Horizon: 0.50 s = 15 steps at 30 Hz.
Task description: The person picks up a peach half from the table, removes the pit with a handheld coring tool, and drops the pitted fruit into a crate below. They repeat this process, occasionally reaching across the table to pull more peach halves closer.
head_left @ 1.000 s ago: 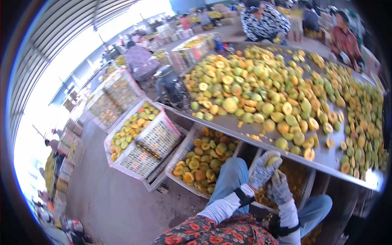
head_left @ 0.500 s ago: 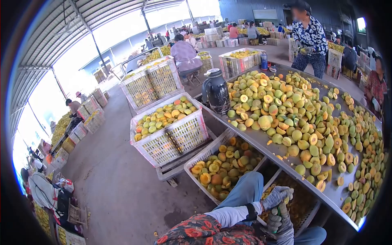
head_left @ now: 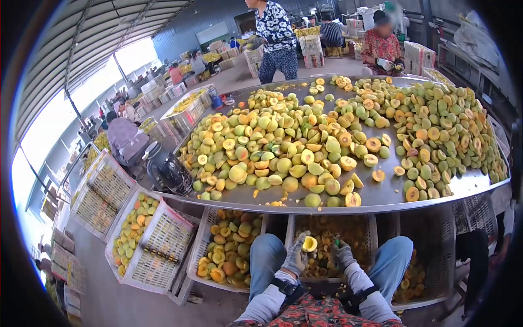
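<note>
My gloved left hand (head_left: 296, 256) grips a hollowed yellow peach half (head_left: 310, 243), its cut face showing. To its right, my gloved right hand (head_left: 342, 255) is closed, with a small green part (head_left: 336, 241) showing at its fingers; what it holds is too small to name. Both hands are apart, between my knees, above a crate (head_left: 372, 234) with fruit scraps inside. Just beyond them, a metal table (head_left: 381, 205) bears a big heap of green-yellow peaches (head_left: 272, 139), many halved, and a second heap (head_left: 447, 128) at the right.
A crate of peach halves (head_left: 194, 256) stands by my left knee, another crate (head_left: 430, 223) by my right. Further left are a filled white crate (head_left: 163, 240) and a dark jug (head_left: 166, 169). Across the table, one person (head_left: 381, 49) sits and another (head_left: 274, 38) stands.
The view has swung right, bringing the table to the middle. My hands, together before, are now apart, with a peach half showing in the left. The standing person has turned side-on.
</note>
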Tool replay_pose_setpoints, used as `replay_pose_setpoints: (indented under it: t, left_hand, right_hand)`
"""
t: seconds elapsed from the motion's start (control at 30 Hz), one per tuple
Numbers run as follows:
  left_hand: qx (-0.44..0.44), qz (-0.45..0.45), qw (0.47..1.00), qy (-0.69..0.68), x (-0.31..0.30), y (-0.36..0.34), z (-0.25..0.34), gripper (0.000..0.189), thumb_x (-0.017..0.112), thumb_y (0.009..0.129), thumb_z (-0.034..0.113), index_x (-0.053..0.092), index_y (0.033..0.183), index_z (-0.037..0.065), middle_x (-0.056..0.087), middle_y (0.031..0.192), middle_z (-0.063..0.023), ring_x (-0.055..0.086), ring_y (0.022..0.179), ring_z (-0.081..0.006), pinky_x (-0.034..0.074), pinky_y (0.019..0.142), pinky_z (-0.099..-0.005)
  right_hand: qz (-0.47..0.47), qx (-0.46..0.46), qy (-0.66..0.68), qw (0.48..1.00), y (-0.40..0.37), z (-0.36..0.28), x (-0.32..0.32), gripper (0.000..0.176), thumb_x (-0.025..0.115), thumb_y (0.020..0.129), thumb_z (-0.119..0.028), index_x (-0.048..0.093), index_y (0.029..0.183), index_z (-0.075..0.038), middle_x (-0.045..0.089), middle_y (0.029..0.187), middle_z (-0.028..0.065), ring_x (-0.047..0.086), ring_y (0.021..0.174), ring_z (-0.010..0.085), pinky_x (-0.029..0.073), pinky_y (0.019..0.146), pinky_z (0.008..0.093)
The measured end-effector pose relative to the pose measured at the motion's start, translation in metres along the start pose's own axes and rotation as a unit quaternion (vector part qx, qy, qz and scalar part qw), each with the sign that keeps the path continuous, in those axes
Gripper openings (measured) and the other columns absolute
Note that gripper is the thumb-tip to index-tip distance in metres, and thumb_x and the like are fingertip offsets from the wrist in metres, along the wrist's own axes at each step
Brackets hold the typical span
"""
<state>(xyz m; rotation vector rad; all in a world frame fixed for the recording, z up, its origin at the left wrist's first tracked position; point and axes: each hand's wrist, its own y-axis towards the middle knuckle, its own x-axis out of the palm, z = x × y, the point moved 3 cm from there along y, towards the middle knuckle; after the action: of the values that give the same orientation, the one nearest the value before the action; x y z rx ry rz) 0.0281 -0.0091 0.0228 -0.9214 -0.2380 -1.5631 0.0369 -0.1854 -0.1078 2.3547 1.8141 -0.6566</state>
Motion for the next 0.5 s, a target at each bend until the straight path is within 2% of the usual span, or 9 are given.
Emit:
replay_pose_setpoints:
  t: [0.07,0.1,0.2,0.27,0.37,0.4,0.43,0.47,0.5]
  left_hand:
    - [-0.068,-0.033,0.997,-0.017,-0.020,0.001,-0.015,0.045,0.055,0.083,0.045,0.054,0.107,0.008,0.060,0.082,-0.0087,0.058,0.062,-0.0179,0.048,0.047,-0.0284]
    - [-0.133,-0.073,0.988,-0.030,-0.020,0.002,-0.016,0.048,0.056,0.082,0.047,0.054,0.106,0.006,0.060,0.081,-0.0088,0.059,0.062,-0.0180,0.048,0.048,-0.0280]
    - [-0.186,-0.078,0.979,-0.005,-0.021,-0.011,-0.033,0.048,0.053,0.081,0.053,0.057,0.100,0.008,0.063,0.082,-0.0087,0.061,0.062,-0.0186,0.046,0.045,-0.0264]
    - [-0.230,-0.088,0.969,-0.006,-0.024,-0.019,-0.047,0.056,0.045,0.081,0.060,0.055,0.102,0.010,0.064,0.093,-0.0114,0.062,0.064,-0.0199,0.046,0.044,-0.0268]
    - [-0.199,-0.045,0.979,0.018,-0.058,-0.006,-0.075,0.047,0.053,0.082,0.050,0.054,0.105,0.010,0.062,0.082,-0.0085,0.062,0.063,-0.0210,0.046,0.044,-0.0278]
    - [-0.155,-0.039,0.987,-0.002,-0.058,-0.003,-0.069,0.044,0.054,0.082,0.047,0.054,0.106,0.010,0.061,0.081,-0.0079,0.061,0.063,-0.0209,0.046,0.045,-0.0275]
    - [-0.116,-0.030,0.993,-0.024,-0.058,-0.001,-0.067,0.042,0.056,0.083,0.044,0.054,0.107,0.010,0.060,0.079,-0.0072,0.061,0.063,-0.0208,0.046,0.045,-0.0272]
    - [-0.108,-0.055,0.991,-0.056,-0.052,-0.001,-0.054,0.041,0.054,0.084,0.044,0.053,0.108,0.011,0.060,0.083,-0.0072,0.061,0.064,-0.0213,0.047,0.046,-0.0274]
    - [-0.093,-0.061,0.989,-0.102,-0.042,-0.003,-0.038,0.044,0.052,0.084,0.047,0.053,0.109,0.011,0.061,0.086,-0.0074,0.060,0.066,-0.0211,0.048,0.047,-0.0276]
  right_hand:
    - [-0.002,-0.096,-0.255,0.962,-0.030,-0.054,-0.018,0.026,0.058,0.082,-0.028,0.059,0.097,-0.007,0.061,0.074,0.0066,0.053,0.060,0.0176,0.044,0.055,0.0328]
    - [-0.003,-0.096,-0.254,0.962,-0.027,-0.043,-0.013,0.026,0.058,0.082,-0.028,0.059,0.097,-0.007,0.061,0.074,0.0066,0.053,0.060,0.0176,0.044,0.055,0.0328]
    - [-0.170,0.113,-0.012,0.979,-0.043,-0.016,-0.004,0.037,0.054,0.083,-0.036,0.060,0.092,0.000,0.061,0.083,0.0195,0.059,0.074,0.0307,0.045,0.067,0.0389]
    - [-0.126,0.083,-0.042,0.988,-0.040,0.016,0.010,0.038,0.053,0.083,-0.035,0.060,0.090,0.001,0.061,0.082,0.0205,0.060,0.076,0.0286,0.045,0.067,0.0390]
    - [-0.086,0.031,-0.044,0.995,-0.019,0.023,0.024,0.034,0.050,0.086,-0.030,0.058,0.095,0.002,0.061,0.086,0.0197,0.060,0.080,0.0248,0.047,0.067,0.0344]
    - [-0.024,0.209,0.302,0.930,-0.012,0.032,0.031,0.031,0.050,0.086,-0.027,0.057,0.100,0.000,0.061,0.089,0.0178,0.060,0.080,0.0249,0.048,0.068,0.0322]
    - [0.050,0.364,0.593,0.716,-0.016,0.043,0.039,0.030,0.050,0.086,-0.024,0.055,0.105,-0.002,0.060,0.092,0.0160,0.059,0.081,0.0251,0.048,0.069,0.0300]
    - [0.022,0.153,0.425,0.892,-0.024,0.014,0.018,0.027,0.051,0.087,-0.022,0.055,0.105,-0.002,0.060,0.090,0.0140,0.056,0.078,0.0212,0.048,0.069,0.0287]
    - [-0.014,-0.066,0.214,0.975,-0.033,-0.030,-0.001,0.025,0.051,0.088,-0.020,0.054,0.105,-0.002,0.060,0.088,0.0120,0.054,0.075,0.0173,0.047,0.068,0.0274]
